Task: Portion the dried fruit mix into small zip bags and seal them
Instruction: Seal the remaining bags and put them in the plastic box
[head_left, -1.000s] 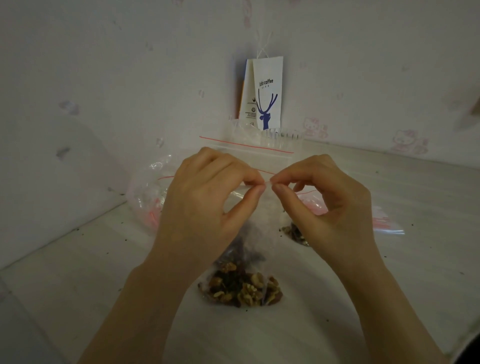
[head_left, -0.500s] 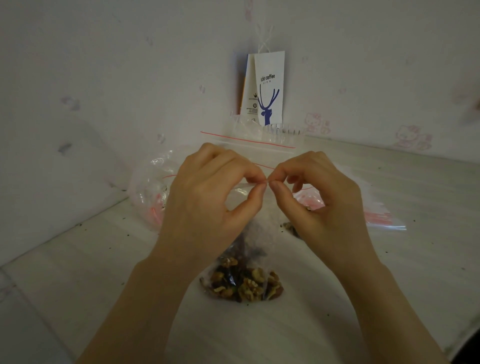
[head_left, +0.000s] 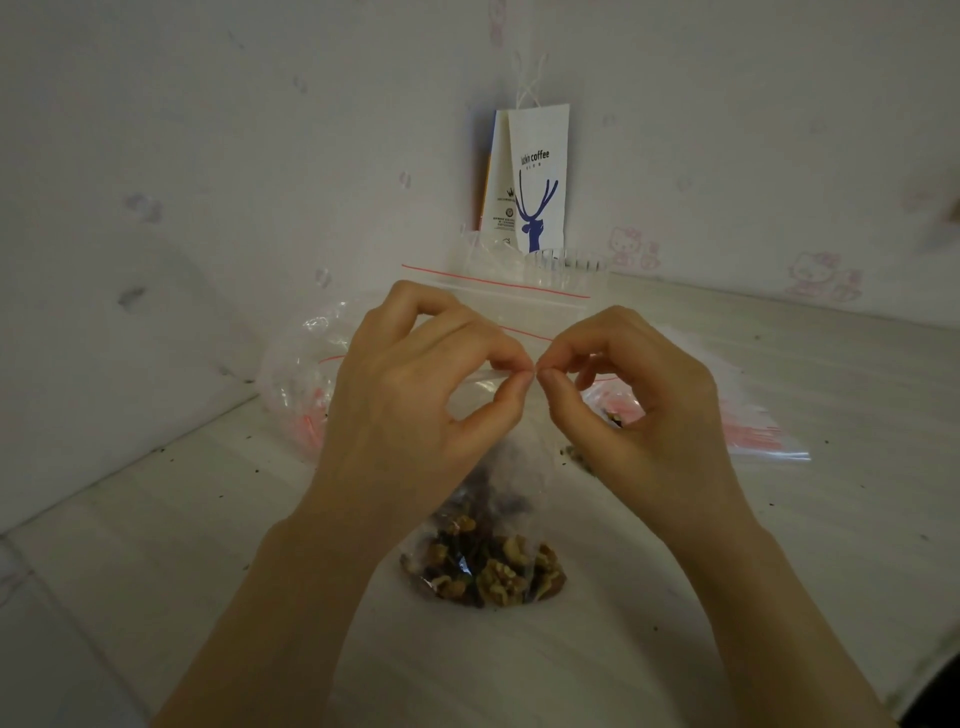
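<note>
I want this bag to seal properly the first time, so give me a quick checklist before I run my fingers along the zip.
1. Grip on the top edge: left hand and right hand both pinch the small zip bag at mid-top, fingertips almost meeting: ok.
2. Dried fruit mix sits at the bag's bottom, well below the zip: ok.
3. Bag's bottom rests on the table: ok.
4. Zip pressed shut along its length: cannot tell, the fingers hide it.
5. Table free of spills: not ok, crumbs lie beside the bag.
</note>
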